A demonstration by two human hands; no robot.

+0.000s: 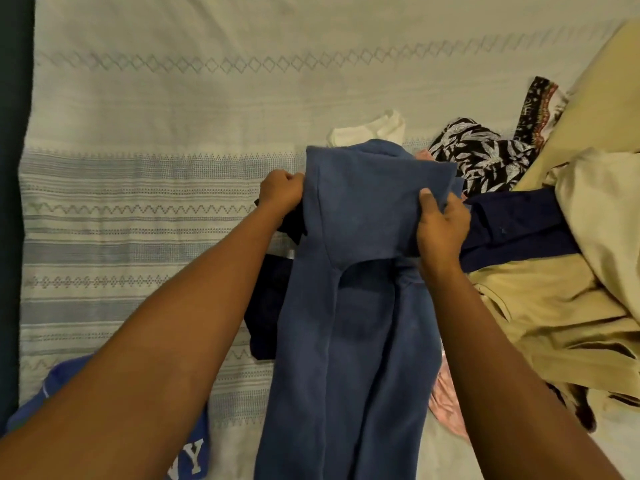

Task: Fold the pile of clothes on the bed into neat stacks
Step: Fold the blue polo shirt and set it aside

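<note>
We hold the blue fleece garment (360, 209) over the bed (138, 116). Our left hand (282, 192) grips its left edge with curled fingers, and our right hand (441, 226) pinches the folded right edge, thumb on top. The unfolded pile (554, 278) lies just to the right, a tan garment (588, 209) over a navy piece (519, 220) and a leaf-print piece (485, 157).

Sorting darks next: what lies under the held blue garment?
Under the blue garment, a dark navy garment shows left and pink fabric right; anything directly beneath is covered.
</note>
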